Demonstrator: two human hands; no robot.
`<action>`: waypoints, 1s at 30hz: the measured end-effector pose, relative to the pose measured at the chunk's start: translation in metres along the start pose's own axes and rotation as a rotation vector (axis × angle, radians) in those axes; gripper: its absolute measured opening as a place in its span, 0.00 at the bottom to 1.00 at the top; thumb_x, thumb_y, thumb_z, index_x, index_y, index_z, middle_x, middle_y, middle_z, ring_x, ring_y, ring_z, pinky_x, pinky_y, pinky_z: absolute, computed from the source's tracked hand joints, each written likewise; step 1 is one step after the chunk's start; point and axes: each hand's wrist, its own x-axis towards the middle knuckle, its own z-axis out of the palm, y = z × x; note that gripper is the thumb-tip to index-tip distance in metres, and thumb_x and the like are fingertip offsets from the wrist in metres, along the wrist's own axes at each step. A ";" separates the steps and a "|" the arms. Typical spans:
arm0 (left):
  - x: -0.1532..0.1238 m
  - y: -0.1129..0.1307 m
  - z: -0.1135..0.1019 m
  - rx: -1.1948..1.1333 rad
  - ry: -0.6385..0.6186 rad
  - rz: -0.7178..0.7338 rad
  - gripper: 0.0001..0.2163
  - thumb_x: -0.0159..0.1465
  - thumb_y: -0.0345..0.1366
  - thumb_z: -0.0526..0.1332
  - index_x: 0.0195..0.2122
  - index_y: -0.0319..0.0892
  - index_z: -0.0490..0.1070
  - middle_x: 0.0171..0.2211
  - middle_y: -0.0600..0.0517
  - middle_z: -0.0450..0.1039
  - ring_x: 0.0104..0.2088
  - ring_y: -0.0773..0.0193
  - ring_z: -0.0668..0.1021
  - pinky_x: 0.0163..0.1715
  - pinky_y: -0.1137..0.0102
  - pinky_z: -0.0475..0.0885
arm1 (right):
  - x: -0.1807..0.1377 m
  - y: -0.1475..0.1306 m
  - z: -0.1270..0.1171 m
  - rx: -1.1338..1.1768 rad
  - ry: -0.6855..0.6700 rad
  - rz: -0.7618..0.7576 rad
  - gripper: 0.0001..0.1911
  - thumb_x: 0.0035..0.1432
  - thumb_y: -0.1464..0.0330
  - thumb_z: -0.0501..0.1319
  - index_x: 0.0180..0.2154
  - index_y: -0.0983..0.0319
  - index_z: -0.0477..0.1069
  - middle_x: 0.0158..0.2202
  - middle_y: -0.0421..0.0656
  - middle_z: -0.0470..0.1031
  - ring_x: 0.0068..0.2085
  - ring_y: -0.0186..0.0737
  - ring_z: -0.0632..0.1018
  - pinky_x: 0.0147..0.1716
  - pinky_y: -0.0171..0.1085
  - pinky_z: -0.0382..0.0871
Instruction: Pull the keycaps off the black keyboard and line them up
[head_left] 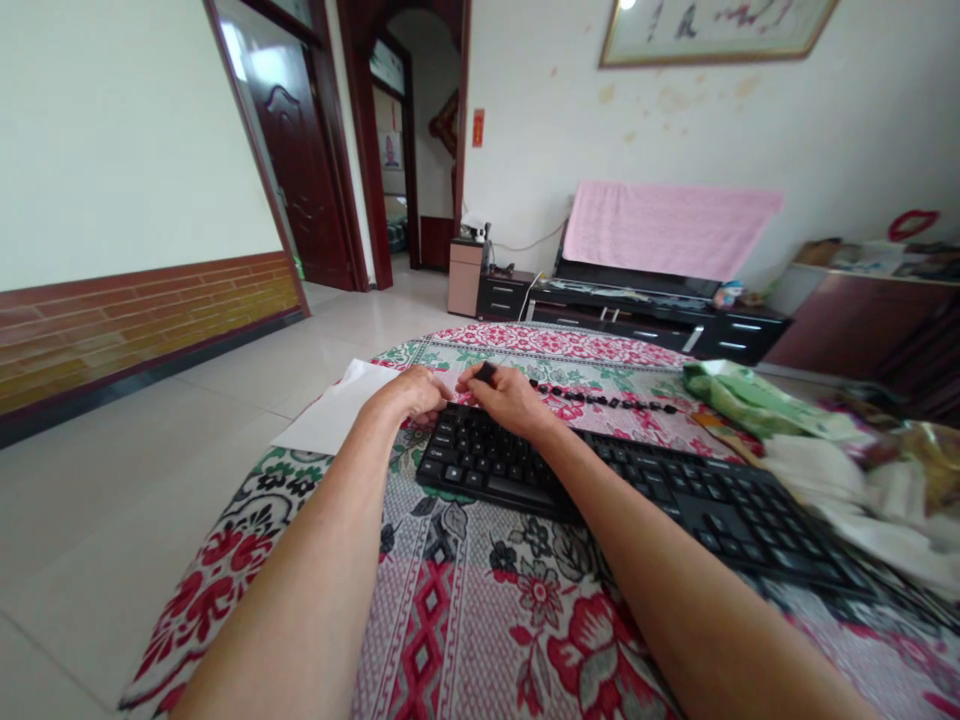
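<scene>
A black keyboard (660, 490) lies across a table covered with a floral cloth (480, 620). My left hand (409, 392) rests at the keyboard's far left corner with its fingers curled; what they hold, if anything, is hidden. My right hand (510, 395) hovers over the same corner and pinches a small black keycap (486, 372) between thumb and fingers. A row of loose black keycaps (600, 398) lies on the cloth just beyond the keyboard. A white sheet of paper (337, 412) sits at the table's left edge, beside my left hand.
Crumpled green and white cloths or bags (757, 400) lie at the right of the table. Beyond the table stand a dark TV cabinet (637, 310) with a pink towel (667, 228) over the screen, tiled floor and an open dark wooden door (300, 180).
</scene>
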 end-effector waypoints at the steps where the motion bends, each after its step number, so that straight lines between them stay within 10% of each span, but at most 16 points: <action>1: -0.001 0.000 0.000 -0.026 0.004 0.000 0.15 0.53 0.24 0.56 0.41 0.37 0.74 0.17 0.54 0.66 0.19 0.71 0.70 0.24 0.74 0.68 | -0.001 -0.001 0.001 -0.106 -0.017 -0.042 0.09 0.52 0.73 0.53 0.32 0.64 0.72 0.28 0.40 0.74 0.27 0.30 0.71 0.30 0.32 0.64; 8: 0.003 -0.006 -0.002 -0.030 -0.025 0.038 0.13 0.52 0.24 0.55 0.36 0.37 0.76 0.18 0.53 0.67 0.19 0.72 0.68 0.23 0.74 0.68 | -0.009 -0.008 0.006 -0.557 -0.154 -0.196 0.08 0.51 0.66 0.60 0.31 0.61 0.77 0.29 0.43 0.77 0.31 0.34 0.72 0.33 0.33 0.61; 30: -0.002 0.010 0.002 0.142 0.038 -0.021 0.13 0.53 0.27 0.56 0.38 0.34 0.75 0.26 0.45 0.74 0.20 0.68 0.72 0.24 0.72 0.68 | 0.025 0.034 -0.033 -0.714 0.133 0.261 0.10 0.49 0.65 0.58 0.28 0.61 0.77 0.23 0.42 0.75 0.27 0.37 0.73 0.26 0.33 0.59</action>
